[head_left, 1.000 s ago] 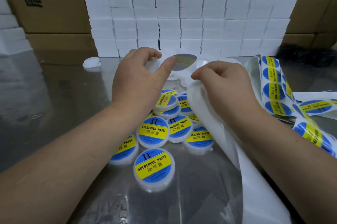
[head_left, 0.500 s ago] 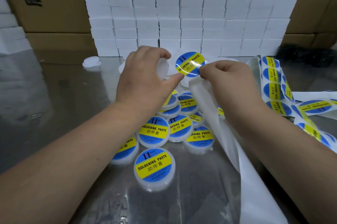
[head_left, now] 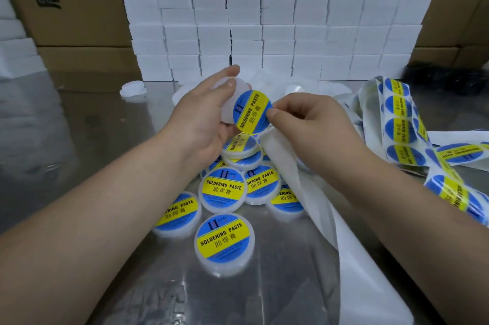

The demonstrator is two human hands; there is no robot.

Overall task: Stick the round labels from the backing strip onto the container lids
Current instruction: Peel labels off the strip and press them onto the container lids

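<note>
My left hand (head_left: 201, 115) grips a white round container (head_left: 229, 102) by its edge, lid tilted toward me. My right hand (head_left: 304, 118) pinches the right edge of a blue and yellow round label (head_left: 251, 111) that overlaps the lid's right side. The emptied white backing strip (head_left: 325, 208) trails from under my right hand down to the lower right. Several labelled containers (head_left: 225, 240) lie in a heap below my hands. The strip still carrying labels (head_left: 399, 123) is bunched at the right.
A wall of stacked white boxes (head_left: 277, 20) stands behind, with brown cartons (head_left: 68, 2) at the left and right. Unlabelled white containers (head_left: 133, 89) lie at the back of the shiny metal table (head_left: 79, 139). A dark object (head_left: 447, 78) sits far right.
My right hand peeled a label off the backing and carried it left onto the container. My left hand turned the container's lid toward the label.
</note>
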